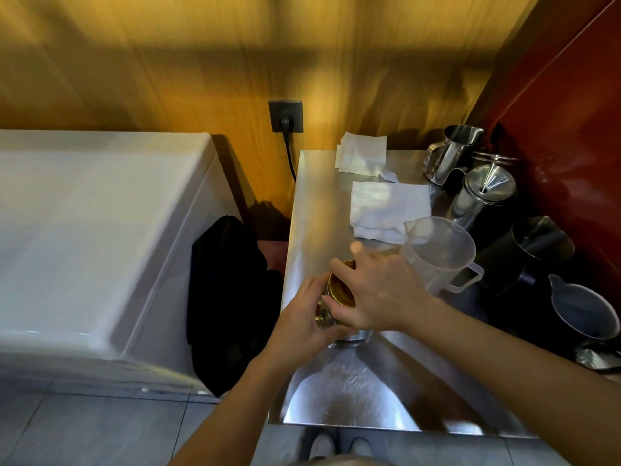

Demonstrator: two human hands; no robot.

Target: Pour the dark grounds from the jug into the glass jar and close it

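White chest point(94, 237): fills the 9 o'clock side, its lid closed
Dark cloth point(228, 297): hangs in the gap between the chest and the steel counter point(312, 203)
Left hand point(302, 326): reaches in from 7 o'clock, fingers curled around the side of the glass jar point(324, 312), clamped on it
Glass jar: stands on the counter's left part, just below frame centre; long axis close to upright (mostly hidden by both hands, so contents cannot be told)
Gold lid point(341, 290): at the jar's mouth, tilted, its hollow underside facing toward 8 o'clock; whether it is seated cannot be told
Right hand point(379, 294): comes from 4 o'clock, thumb and fingers gripping the lid's rim, forefinger lifted toward 12 o'clock
White cloths point(386, 210): lie flat toward 12 o'clock of the hands
Clear jug point(440, 253): upright just beside the right hand at 2 o'clock, spout toward 11 o'clock, handle toward 4 o'clock, looks empty
Steel pitchers point(470, 176): cluster at 1 o'clock
Black jugs point(537, 253): stand at 3 o'clock along the red wall
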